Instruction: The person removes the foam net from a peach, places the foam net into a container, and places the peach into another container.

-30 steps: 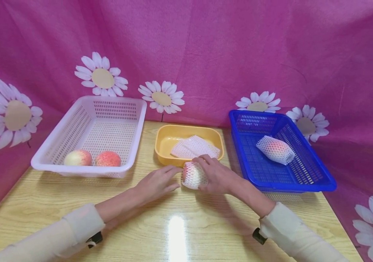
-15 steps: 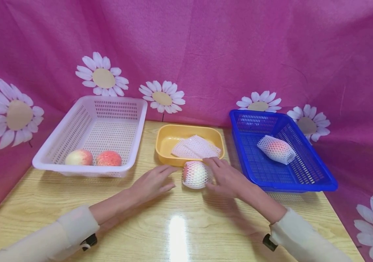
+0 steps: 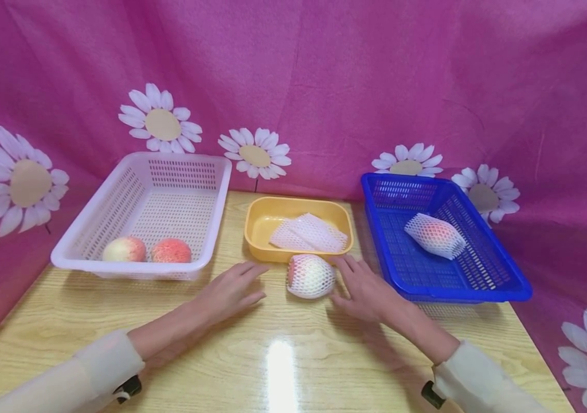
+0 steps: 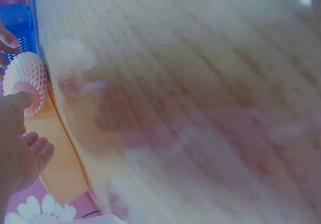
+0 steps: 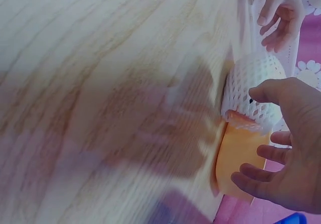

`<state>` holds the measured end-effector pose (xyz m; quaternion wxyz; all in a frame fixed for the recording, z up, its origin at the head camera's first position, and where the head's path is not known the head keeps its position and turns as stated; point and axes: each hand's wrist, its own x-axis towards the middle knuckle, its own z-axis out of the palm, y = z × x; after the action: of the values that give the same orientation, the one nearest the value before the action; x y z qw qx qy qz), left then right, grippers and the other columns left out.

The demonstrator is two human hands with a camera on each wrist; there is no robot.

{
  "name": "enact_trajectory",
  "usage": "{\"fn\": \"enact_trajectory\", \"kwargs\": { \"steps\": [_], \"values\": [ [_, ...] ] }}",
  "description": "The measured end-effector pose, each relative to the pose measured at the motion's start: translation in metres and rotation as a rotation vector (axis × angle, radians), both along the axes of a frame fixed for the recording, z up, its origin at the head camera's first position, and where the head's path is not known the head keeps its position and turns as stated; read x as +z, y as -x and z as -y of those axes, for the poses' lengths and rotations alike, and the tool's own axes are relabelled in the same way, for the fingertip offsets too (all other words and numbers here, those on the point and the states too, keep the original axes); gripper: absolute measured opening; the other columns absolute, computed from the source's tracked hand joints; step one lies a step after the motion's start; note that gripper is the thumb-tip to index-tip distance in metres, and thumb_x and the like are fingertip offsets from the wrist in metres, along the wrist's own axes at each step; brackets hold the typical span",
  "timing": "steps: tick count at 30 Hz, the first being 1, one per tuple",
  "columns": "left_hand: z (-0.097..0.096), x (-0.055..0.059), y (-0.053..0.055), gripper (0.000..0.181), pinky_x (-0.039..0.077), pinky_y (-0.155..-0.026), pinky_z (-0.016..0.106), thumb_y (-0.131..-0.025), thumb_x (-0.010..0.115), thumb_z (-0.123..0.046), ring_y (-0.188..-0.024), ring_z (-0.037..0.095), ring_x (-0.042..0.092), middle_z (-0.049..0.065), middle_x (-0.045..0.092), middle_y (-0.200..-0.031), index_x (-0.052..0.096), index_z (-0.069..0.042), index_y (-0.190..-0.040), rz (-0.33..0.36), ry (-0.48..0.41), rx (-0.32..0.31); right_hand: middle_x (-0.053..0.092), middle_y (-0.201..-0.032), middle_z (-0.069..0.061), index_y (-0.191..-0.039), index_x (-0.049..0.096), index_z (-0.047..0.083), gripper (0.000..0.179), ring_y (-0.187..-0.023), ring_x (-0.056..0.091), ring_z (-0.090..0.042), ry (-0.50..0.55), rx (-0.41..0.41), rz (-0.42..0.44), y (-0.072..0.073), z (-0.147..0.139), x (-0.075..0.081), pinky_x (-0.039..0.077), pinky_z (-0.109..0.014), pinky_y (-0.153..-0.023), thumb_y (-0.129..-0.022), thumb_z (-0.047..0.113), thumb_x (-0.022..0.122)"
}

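White foam net (image 3: 314, 282) around a peach (image 3: 292, 272), on the counter (image 3: 211, 355) just before the yellow tub (image 3: 259, 248) of flat nets (image 3: 306, 232). Left hand (image 3: 229, 289) with fingers loosely extended, apart from the fruit. Right hand (image 3: 363, 289) likewise relaxed, just beside the net; contact difficult to tell. Inside the blue basket (image 3: 394, 252), another netted peach (image 3: 435, 236); inside the white basket (image 3: 169, 206), two bare peaches (image 3: 171, 250).

The peach (image 3: 308, 275) is cream and red under white mesh (image 3: 321, 280). The tub (image 3: 269, 252) is yellow, the counter (image 3: 221, 367) tan woodgrain, the cloth (image 3: 319, 86) magenta, white-flowered.
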<state>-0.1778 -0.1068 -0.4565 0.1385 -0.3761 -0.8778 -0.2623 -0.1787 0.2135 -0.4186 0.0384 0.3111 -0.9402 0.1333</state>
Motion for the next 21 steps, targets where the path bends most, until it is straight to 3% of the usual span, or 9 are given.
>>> {"fn": "enact_trajectory", "kwargs": {
  "steps": [7, 14, 21],
  "values": [
    [0.009, -0.003, -0.003, 0.051, 0.052, -0.096, 0.045, -0.085, 0.081, -0.018, -0.113, 0.034, 0.062, 0.02, 0.064, -0.123, 0.062, 0.003, -0.127, -0.048, 0.005, 0.031, 0.054, -0.132, -0.016, -0.142, 0.044, 0.003, 0.069, -0.112, 0.055, -0.038, 0.012, 0.007, -0.001, -0.004, -0.007, -0.002, 0.047, -0.051, -0.096, -0.085, 0.024, 0.076],
    [0.016, -0.002, -0.008, 0.048, 0.053, -0.095, 0.043, -0.086, 0.08, -0.019, -0.112, 0.031, 0.062, 0.017, 0.064, -0.122, 0.063, 0.002, -0.126, -0.038, 0.016, 0.059, 0.054, -0.129, -0.018, -0.14, 0.045, 0.0, 0.066, -0.108, 0.056, -0.038, 0.006, -0.002, -0.027, -0.009, -0.014, -0.005, 0.049, -0.051, -0.092, -0.086, 0.023, 0.076],
    [0.022, -0.004, -0.009, 0.048, 0.054, -0.092, 0.042, -0.085, 0.081, -0.02, -0.11, 0.031, 0.063, 0.016, 0.065, -0.121, 0.063, 0.0, -0.125, -0.046, 0.021, 0.076, 0.054, -0.134, -0.018, -0.144, 0.044, 0.0, 0.065, -0.118, 0.053, -0.04, -0.017, -0.016, 0.003, -0.015, -0.018, -0.006, 0.046, -0.053, -0.099, -0.091, 0.024, 0.072]
  ]
}}
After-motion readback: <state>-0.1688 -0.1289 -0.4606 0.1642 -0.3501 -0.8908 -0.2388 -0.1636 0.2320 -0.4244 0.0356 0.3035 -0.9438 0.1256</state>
